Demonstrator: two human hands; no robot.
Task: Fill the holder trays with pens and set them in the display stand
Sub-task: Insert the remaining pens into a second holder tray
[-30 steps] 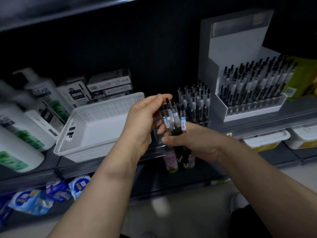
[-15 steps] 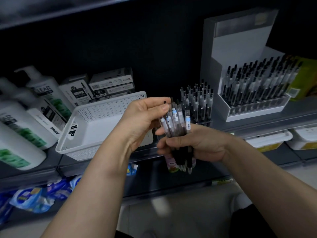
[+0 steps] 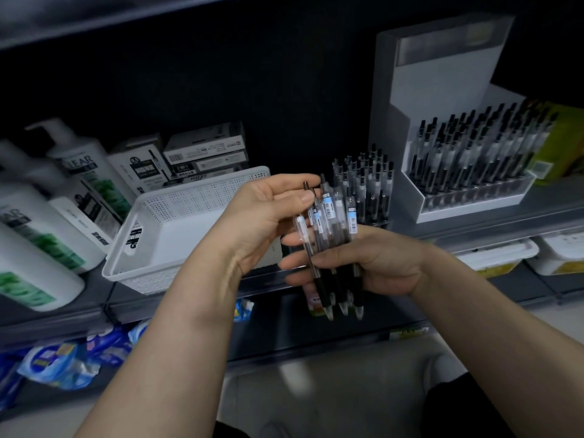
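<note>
A grey metal shelf [image 3: 550,203] runs across the whole view, with a dark back wall behind it. On its right part stands the white display stand [image 3: 442,74], a tall back panel with a stepped front, and the front holds a holder tray full of black-topped pens [image 3: 474,153], upright in rows. On the left part lie large white shampoo bottles [image 3: 47,235] with green labels, blurred. Beside them a white perforated basket [image 3: 196,203] sits tilted toward the camera, and behind it some small pen boxes [image 3: 205,153] are stacked. Below the shelf, on a lower level, are blue packets [image 3: 63,358] at the left and white tubs [image 3: 493,254] at the right. Between the basket and the display stand a second holder tray [image 3: 363,181] stands on the shelf, filled with upright pens, just behind the hands. In front of the shelf the right hand [image 3: 379,263] grips a bundle of pens [image 3: 335,226]; its fingers [image 3: 303,263] are curled around the barrels, tips pointing down. The left hand [image 3: 262,222] is at the top of the bundle, and its thumb and forefinger pinch the upper end of the left-side pen [image 3: 306,186]. The other fingers of this hand are hidden behind the palm.
</note>
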